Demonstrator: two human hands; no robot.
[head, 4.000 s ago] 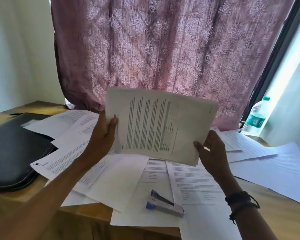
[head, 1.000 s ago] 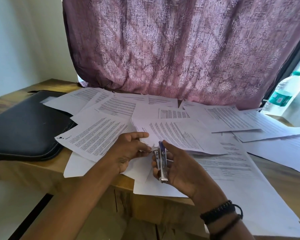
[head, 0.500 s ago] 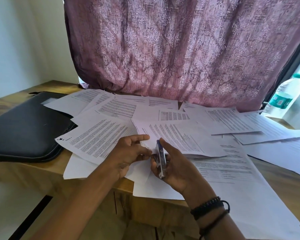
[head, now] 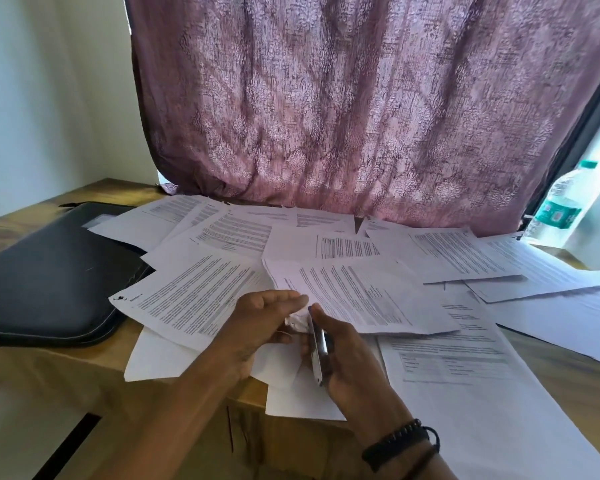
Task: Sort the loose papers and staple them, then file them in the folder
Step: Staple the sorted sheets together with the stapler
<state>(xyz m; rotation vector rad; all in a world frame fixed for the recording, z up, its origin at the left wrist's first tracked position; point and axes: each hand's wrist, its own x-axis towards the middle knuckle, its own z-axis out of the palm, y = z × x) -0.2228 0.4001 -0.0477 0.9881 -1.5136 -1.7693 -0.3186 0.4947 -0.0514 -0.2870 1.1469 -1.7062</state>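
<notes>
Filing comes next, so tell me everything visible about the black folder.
The black folder lies flat at the left of the wooden table. It looks leather-like, with a rounded corner and pale stitching along its edge. Loose papers overlap its right side.

Your left hand (head: 267, 322) reaches in from the lower left, its top finger stretched straight and its lower fingers curled on a crumpled paper corner (head: 297, 322). Your right hand (head: 352, 358) comes in from the lower right, fingers wrapped round the stapler (head: 316, 344). Both forearms are bare and angle inward, the two hands close together.
</notes>
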